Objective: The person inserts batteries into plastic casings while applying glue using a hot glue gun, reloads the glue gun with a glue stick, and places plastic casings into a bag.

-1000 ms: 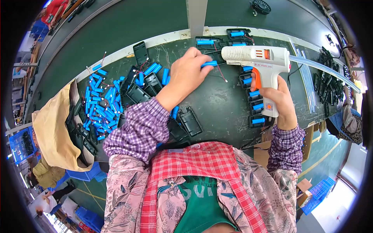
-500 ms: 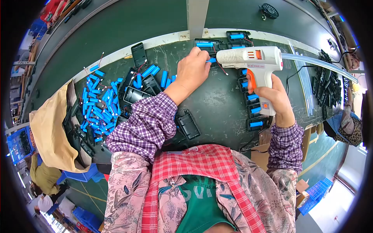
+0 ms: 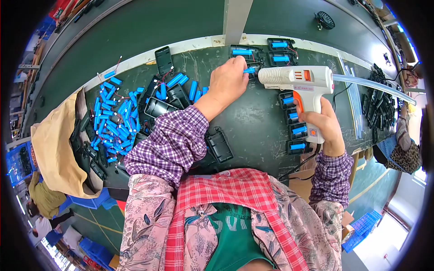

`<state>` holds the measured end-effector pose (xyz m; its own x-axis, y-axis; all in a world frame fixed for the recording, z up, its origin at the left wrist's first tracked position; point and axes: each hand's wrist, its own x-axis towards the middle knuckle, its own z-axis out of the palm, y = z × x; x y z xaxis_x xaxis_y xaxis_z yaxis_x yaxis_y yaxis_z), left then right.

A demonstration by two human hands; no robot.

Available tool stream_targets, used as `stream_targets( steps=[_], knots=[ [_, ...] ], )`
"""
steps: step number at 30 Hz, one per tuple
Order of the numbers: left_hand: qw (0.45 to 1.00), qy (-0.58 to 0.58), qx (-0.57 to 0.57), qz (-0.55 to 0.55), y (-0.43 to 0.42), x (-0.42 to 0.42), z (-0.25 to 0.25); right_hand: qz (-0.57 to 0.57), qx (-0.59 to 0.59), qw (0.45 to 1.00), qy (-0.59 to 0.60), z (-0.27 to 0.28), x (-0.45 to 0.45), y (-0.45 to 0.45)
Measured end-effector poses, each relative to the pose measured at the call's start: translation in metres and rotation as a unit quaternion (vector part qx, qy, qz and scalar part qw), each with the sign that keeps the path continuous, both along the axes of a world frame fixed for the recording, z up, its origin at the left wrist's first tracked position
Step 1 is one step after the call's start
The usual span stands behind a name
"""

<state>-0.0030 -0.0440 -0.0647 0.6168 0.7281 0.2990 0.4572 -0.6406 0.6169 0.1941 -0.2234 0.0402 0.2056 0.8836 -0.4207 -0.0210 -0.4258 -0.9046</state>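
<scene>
My left hand (image 3: 226, 83) is closed on a small blue cylindrical battery (image 3: 249, 70), which sticks out past the fingertips. In my right hand (image 3: 323, 124) is a white glue gun (image 3: 296, 77), gripped by its handle with a finger at the orange trigger. Its nozzle points left, close to the battery's end; whether they touch I cannot tell. A clear glue stick (image 3: 375, 82) runs out of the gun's back. Just above the left hand lies a black plastic case (image 3: 242, 52) with a blue battery in it.
More black cases with batteries stand in a column (image 3: 297, 131) beside the gun handle. A heap of blue batteries (image 3: 115, 119) and an open paper bag (image 3: 56, 144) lie left. Loose glue sticks (image 3: 356, 108) and a black parts pile (image 3: 379, 101) lie right; a metal post (image 3: 236, 22) rises behind.
The glue gun and right hand have moved slightly down and right, uncovering a battery case behind the gun. The left hand still holds the battery near the nozzle.
</scene>
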Motion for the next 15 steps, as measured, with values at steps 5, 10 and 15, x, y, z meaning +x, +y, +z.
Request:
stream_targets(
  steps=[5, 10, 15],
  knots=[
    [0.999, 0.012, -0.034, -0.011, 0.002, -0.001, 0.003, -0.005, -0.003, 1.000, -0.005, -0.002, 0.000, -0.001],
    [0.998, -0.060, 0.005, -0.020, 0.000, -0.022, 0.014, -0.020, 0.069, 0.997, 0.039, -0.008, -0.005, 0.001],
    [0.996, -0.033, 0.067, -0.053, 0.031, -0.101, 0.036, -0.048, 0.147, 0.985, 0.079, -0.017, -0.001, -0.003]
  ],
)
